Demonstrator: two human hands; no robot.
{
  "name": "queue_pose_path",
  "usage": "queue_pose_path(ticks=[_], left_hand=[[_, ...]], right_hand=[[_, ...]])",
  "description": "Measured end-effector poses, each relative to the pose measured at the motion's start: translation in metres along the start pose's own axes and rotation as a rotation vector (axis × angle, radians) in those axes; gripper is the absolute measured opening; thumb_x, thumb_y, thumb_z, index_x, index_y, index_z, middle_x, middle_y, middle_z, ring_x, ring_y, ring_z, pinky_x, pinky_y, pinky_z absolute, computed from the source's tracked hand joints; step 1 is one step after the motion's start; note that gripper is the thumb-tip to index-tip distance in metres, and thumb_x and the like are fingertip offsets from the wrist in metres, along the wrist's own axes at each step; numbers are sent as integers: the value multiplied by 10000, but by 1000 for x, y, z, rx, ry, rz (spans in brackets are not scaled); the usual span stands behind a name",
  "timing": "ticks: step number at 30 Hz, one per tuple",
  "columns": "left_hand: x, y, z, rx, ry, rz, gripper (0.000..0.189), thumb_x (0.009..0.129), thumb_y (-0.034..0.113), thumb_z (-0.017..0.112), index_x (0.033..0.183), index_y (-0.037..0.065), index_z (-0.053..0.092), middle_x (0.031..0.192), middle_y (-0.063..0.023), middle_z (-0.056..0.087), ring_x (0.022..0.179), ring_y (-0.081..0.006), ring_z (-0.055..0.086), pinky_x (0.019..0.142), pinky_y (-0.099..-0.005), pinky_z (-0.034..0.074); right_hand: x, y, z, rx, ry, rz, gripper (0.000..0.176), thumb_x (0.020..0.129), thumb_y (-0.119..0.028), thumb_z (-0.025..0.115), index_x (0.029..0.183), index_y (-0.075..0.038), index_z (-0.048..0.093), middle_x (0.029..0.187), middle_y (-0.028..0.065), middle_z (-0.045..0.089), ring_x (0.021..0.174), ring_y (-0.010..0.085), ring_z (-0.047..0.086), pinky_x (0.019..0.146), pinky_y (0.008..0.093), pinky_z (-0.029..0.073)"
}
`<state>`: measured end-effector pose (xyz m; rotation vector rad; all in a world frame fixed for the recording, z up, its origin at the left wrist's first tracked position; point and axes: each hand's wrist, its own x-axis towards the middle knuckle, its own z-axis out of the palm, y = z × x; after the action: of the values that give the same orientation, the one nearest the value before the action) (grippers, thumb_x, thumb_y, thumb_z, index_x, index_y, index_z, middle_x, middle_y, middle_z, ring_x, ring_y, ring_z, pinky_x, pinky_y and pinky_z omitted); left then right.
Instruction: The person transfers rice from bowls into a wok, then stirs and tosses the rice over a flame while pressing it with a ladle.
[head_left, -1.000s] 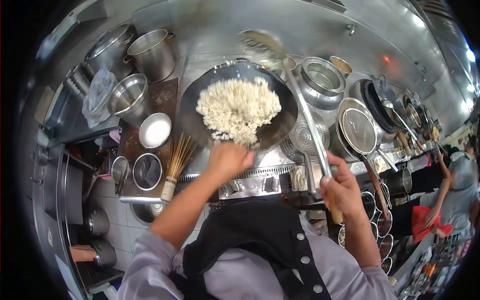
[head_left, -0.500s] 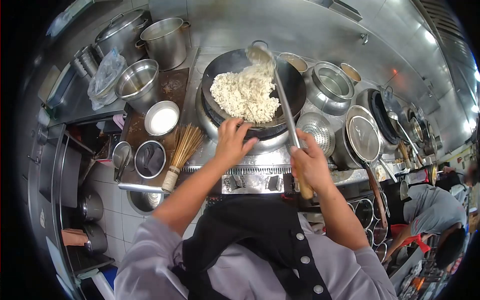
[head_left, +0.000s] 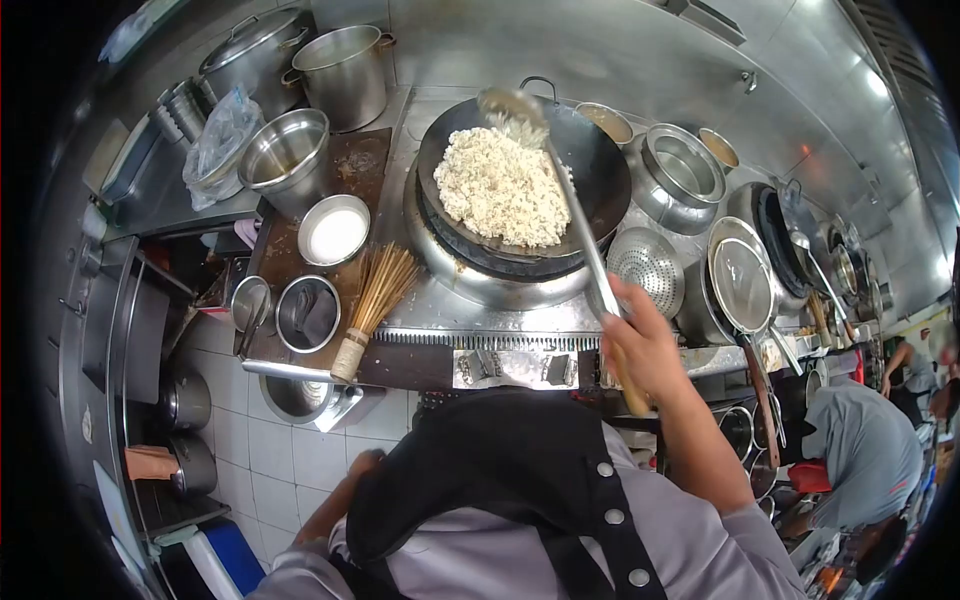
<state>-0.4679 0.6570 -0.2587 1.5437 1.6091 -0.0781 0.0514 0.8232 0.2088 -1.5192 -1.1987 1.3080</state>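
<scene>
My right hand [head_left: 645,345] is wrapped round the wooden handle of a long ladle [head_left: 582,220]. The ladle's bowl, blurred, is over the far side of a black wok [head_left: 605,180], at the edge of a heap of pale rice [head_left: 503,190]. The wok sits on a round burner ring [head_left: 470,285]. Down by the apron, my left hand [head_left: 368,462] hangs low and away from the stove; its fingers are hidden. A perforated strainer [head_left: 646,272] lies near my right hand.
Left of the wok stand a bamboo brush [head_left: 385,285], a bowl of white contents [head_left: 337,232] and a steel pot [head_left: 285,155]. A lidded steel pot [head_left: 685,165] and a mesh sieve [head_left: 743,285] are on the right. Another person [head_left: 860,450] bends at far right.
My left hand has left the wok's near rim and dropped beside my body. The ladle's bowl has shifted slightly left, still at the far side of the rice.
</scene>
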Motion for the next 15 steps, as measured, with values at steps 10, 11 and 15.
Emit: queue_pose_path(ticks=[10, 11, 15], left_hand=[[-46, -18, 10, -85, 115, -247, 229, 905, 307, 712, 944, 81, 722, 983, -185, 749, 964, -389, 711, 853, -480, 555], [-40, -14, 8, -79, 154, -221, 231, 905, 309, 713, 946, 81, 723, 977, -184, 749, 959, -389, 712, 848, -479, 556], [-21, 14, -10, -337, 320, 58, 261, 890, 327, 744, 949, 74, 714, 891, -172, 744, 872, -375, 717, 795, -457, 560]], right_hand=[[23, -3, -1, 218, -90, 149, 481, 1050, -176, 519, 1517, -159, 403, 734, 47, 574, 494, 132, 523, 423, 293, 444], [15, 0, 0, 215, -95, 146, 481, 1050, -176, 519, 1517, -159, 403, 734, 47, 574, 494, 132, 523, 423, 293, 444], [46, 22, 30, 559, -178, 284, 463, 1054, -162, 500, 1507, -166, 405, 736, 59, 556, 467, 136, 468, 389, 283, 396]])
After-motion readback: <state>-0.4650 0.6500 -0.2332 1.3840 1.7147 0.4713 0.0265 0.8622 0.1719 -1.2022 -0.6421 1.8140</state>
